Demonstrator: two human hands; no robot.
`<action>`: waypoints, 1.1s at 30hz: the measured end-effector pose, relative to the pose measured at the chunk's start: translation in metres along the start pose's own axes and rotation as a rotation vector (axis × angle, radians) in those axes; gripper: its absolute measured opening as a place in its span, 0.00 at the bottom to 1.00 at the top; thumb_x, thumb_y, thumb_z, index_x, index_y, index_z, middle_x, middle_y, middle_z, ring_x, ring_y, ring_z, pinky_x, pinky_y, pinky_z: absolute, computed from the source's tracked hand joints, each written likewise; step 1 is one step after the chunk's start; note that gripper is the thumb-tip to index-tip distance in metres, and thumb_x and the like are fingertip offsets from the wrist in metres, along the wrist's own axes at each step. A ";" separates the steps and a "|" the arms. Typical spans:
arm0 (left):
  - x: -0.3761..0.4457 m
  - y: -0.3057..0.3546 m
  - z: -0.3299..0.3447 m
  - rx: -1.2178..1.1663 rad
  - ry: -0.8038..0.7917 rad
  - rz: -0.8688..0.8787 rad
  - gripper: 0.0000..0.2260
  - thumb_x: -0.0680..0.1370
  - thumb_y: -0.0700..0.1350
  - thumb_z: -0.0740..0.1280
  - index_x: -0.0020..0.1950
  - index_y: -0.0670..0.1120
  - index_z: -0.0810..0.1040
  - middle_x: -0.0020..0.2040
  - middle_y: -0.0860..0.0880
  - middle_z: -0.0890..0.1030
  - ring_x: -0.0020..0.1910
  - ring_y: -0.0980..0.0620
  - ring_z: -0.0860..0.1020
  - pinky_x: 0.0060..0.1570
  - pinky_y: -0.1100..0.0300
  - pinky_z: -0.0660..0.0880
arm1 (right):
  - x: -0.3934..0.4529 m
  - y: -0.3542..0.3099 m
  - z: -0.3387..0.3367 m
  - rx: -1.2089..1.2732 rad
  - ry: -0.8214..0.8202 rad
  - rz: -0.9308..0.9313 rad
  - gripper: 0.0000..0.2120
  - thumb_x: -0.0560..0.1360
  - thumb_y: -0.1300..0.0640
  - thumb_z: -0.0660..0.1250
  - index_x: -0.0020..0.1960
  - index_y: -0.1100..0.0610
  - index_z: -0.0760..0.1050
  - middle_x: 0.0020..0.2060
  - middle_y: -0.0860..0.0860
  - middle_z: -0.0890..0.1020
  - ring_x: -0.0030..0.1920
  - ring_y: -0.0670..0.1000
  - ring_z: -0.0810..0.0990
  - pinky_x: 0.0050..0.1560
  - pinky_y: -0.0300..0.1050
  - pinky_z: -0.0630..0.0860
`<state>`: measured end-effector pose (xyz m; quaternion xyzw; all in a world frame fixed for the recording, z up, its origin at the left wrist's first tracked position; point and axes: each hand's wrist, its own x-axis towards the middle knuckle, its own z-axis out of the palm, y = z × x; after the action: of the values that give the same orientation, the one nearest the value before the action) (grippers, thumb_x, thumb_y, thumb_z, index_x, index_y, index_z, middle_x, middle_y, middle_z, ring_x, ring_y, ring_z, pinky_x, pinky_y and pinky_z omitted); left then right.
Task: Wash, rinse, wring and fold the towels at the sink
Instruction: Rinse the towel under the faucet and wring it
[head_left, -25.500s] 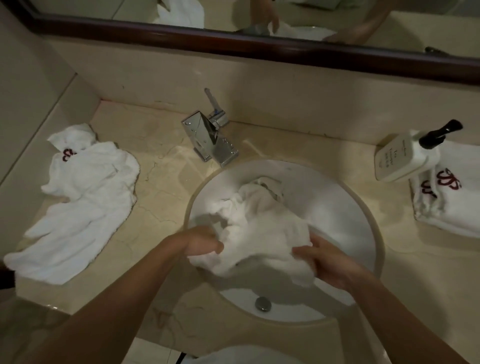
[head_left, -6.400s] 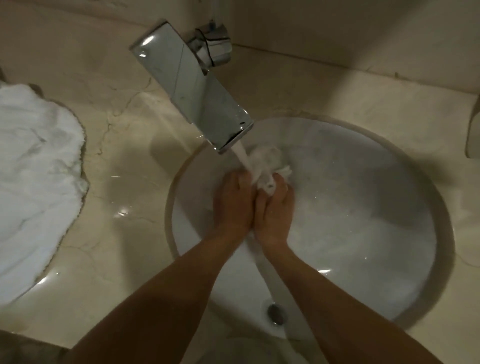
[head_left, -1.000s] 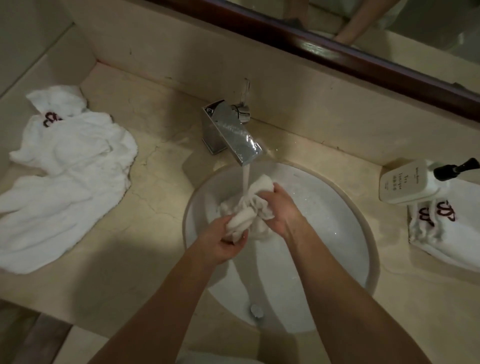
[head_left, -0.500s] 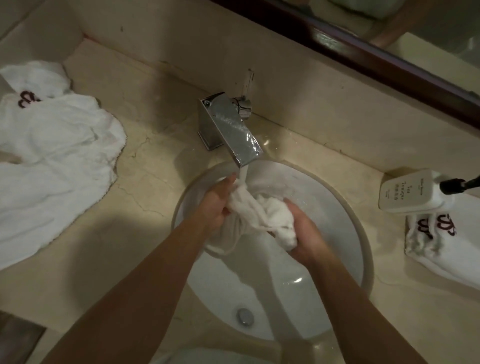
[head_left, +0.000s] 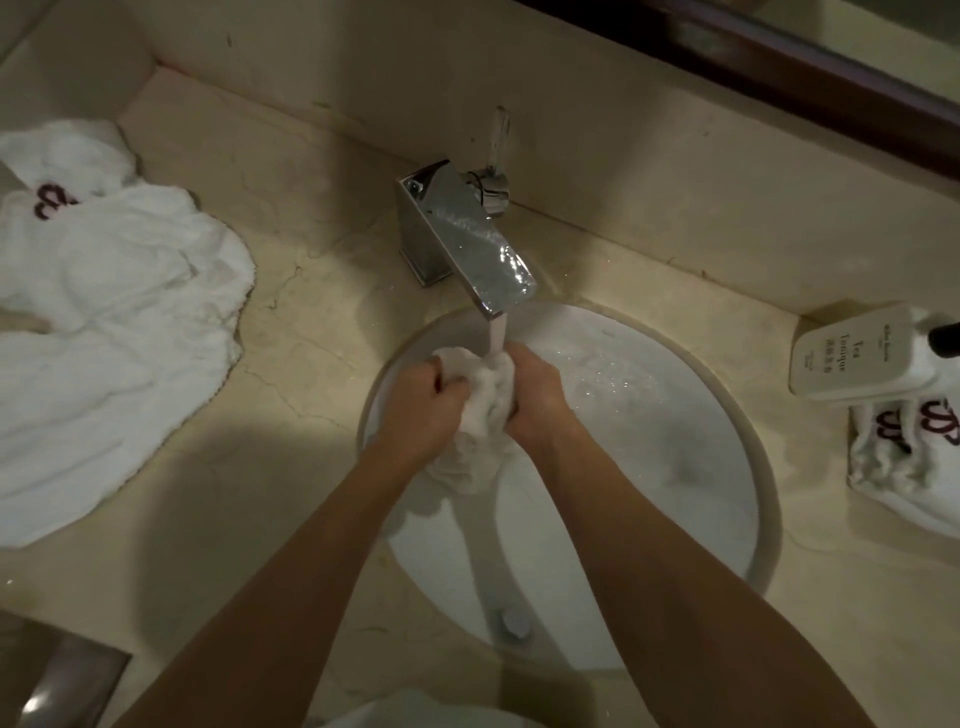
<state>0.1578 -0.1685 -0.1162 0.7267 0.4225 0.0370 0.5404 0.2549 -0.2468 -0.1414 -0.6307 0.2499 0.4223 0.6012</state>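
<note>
- You are mid-rinse: your left hand (head_left: 421, 402) and right hand (head_left: 535, 395) both have their fingers clenched around a bunched white towel (head_left: 483, 400), held over the sink (head_left: 769, 499) with the stream from the tap (head_left: 467, 244) falling straight onto it.
- Its lower end hangs down between your wrists toward the basin wall.
- For this towel, I judge washing over; wringing and folding are left.
- On the desk (head_left: 311, 322) to your left lies a loose, unfolded heap of towels (head_left: 114, 332); whether it is washed I cannot tell, but it needs folding.
- To your right, beside the soap bottle (head_left: 852, 353), a neatly folded towel (head_left: 904, 457) looks finished.
- Water is running; shutting it off remains.
</note>
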 end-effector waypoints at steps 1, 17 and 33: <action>-0.001 -0.004 0.000 -0.111 0.001 -0.142 0.11 0.80 0.45 0.62 0.57 0.43 0.80 0.48 0.48 0.80 0.48 0.49 0.78 0.40 0.71 0.69 | 0.000 0.000 0.004 0.029 -0.022 0.060 0.09 0.74 0.56 0.68 0.46 0.63 0.80 0.38 0.59 0.81 0.42 0.59 0.82 0.40 0.47 0.81; 0.031 0.005 0.031 -0.639 -0.351 -0.557 0.09 0.77 0.48 0.65 0.46 0.42 0.80 0.44 0.42 0.82 0.41 0.47 0.81 0.45 0.57 0.78 | -0.011 0.012 -0.036 -0.052 0.136 -0.212 0.12 0.83 0.53 0.62 0.49 0.59 0.79 0.40 0.55 0.84 0.42 0.54 0.84 0.42 0.46 0.82; 0.016 -0.002 0.050 -0.896 0.006 -0.495 0.13 0.84 0.47 0.57 0.47 0.47 0.79 0.39 0.50 0.83 0.42 0.53 0.81 0.41 0.60 0.78 | -0.017 -0.002 0.027 -0.766 0.060 -0.480 0.11 0.75 0.53 0.69 0.53 0.59 0.80 0.47 0.57 0.84 0.50 0.58 0.82 0.52 0.55 0.79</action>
<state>0.1920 -0.1956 -0.1447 0.3017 0.5261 0.0877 0.7902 0.2412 -0.2241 -0.1239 -0.8597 -0.0603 0.3145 0.3980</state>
